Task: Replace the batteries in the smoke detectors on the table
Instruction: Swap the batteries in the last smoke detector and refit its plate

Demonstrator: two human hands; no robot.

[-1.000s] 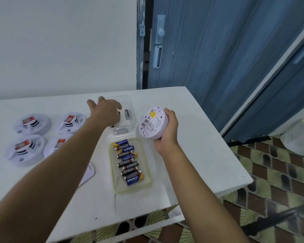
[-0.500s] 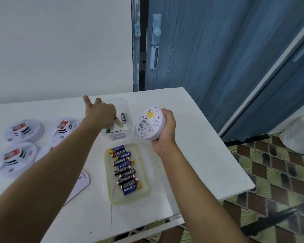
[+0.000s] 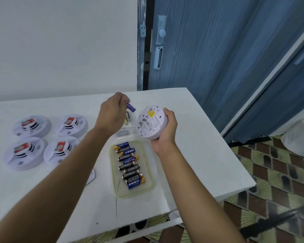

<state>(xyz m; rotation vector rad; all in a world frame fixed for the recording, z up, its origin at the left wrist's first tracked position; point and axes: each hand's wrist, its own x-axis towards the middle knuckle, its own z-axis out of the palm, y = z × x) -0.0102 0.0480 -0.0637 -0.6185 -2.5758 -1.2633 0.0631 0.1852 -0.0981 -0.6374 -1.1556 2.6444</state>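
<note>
1. four round white smoke detectors with red stickers (image 3: 47,141) lie face up at the left of the white table (image 3: 197,142), untouched.
2. the left hand (image 3: 112,113) pinches a blue cylindrical battery (image 3: 131,107) above the small clear plastic tray (image 3: 125,133) that holds a few loose cells.
3. the green-rimmed clear tray of batteries (image 3: 131,166) lies nearer.
4. the right hand (image 3: 165,132) wraps around a fifth round white detector (image 3: 151,122), back showing.
5. the step looks like a battery swap; whether this cell is coming out or going in i cannot tell.
</note>
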